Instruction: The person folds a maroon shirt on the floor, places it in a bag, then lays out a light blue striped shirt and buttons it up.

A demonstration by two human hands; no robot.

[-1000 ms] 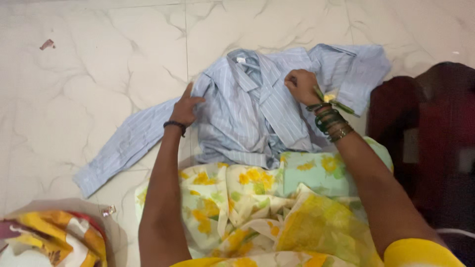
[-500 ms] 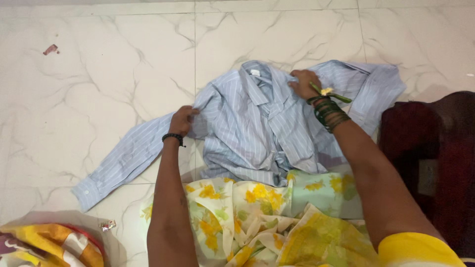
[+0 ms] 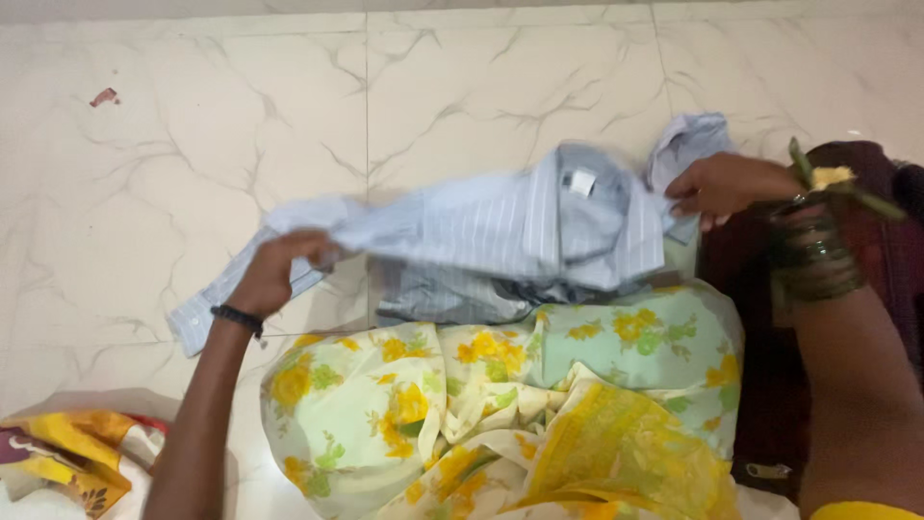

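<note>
One striped blue shirt (image 3: pixel 500 226) hung stretched above the marble floor (image 3: pixel 192 144), long axis left to right, collar label facing up. The left hand (image 3: pixel 274 270) and right hand (image 3: pixel 722 185) each clenched one end of it.

Soft striped cotton-like shirt (image 3: pixel 500 231) over glossy, veined marble floor (image 3: pixel 192 173)
</note>
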